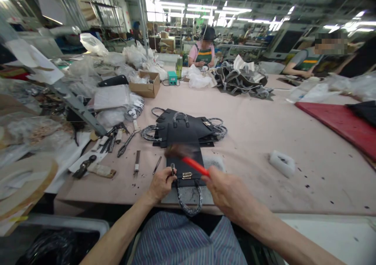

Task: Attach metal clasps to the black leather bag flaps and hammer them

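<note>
Here, through the head view, I look across a wide pinkish table (249, 136), dotted with dark specks near its front edge. The bag (182, 168) lies flat there, partly over a grey slab (214, 163), its wrapped handle (190, 210) towards me. I have the right hand (219, 184) closed round the red-handled hammer (194, 165), its head blurred above the bag; the left hand (161, 183) pinches a small metal piece (172, 169) at the bag's left edge. More bags (163, 120) are stacked just behind. Clear plastic (133, 57) heaps around a carton (148, 87) on the left; a red board (337, 128) lies right. Beyond, two people (203, 55) face this way under strip lights (202, 9).
</note>
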### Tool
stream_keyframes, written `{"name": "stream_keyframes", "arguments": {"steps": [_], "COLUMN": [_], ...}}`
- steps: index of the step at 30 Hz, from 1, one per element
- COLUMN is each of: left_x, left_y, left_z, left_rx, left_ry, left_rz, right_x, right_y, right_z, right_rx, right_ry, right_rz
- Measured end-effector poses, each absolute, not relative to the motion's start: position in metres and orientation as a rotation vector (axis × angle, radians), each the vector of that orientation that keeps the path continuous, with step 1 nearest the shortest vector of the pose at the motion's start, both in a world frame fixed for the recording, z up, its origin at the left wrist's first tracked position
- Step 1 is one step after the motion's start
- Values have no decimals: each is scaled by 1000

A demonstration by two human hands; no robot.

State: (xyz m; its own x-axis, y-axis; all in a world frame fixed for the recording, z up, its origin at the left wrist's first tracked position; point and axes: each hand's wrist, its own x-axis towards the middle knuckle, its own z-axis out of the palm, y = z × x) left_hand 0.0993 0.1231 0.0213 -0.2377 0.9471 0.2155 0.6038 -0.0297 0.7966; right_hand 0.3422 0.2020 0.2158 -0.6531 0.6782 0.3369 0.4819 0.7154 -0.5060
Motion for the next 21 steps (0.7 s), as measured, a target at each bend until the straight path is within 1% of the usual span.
{"name": "stream_keyframes", "arguments": {"steps": [2,4,6,8,9,12,14,16,18,21], "left_x": [99,99,98,98,99,100,100,99,98,96], "left_y": [122,122,122,122,122,122,122,122,122,124], "left_z": [22,23,23,24,24,25,26,27,28,28], "left_rx": [1645,1653,1663,1673,1681,1682,1677,1670,1667,1646], "left_ry": [1834,1822,1813,1806,1799,1803,1812,1820,1825,1830], "left_rz": [1167,1188,1213,1226,1225,1233,1232,1219,1200,1188], "right_x": [353,375,407,444,461,495,494,472,434,370], "right_y": [210,224,242,261,270,287,286,277,261,233], "right_z": [201,184,158,124,107,67,57,58,62,59], "right_rx": [-974,-1170,-1422,-1701,-1843,-2020,-1955,-1743,-1571,-1301], "right_ry": [-2600,-2706,-2571,-2338,-2204,-2053,-2099,-2205,-2268,-2404], "right_rz": [512,543,675,886,915,726,574,418,412,501]}}
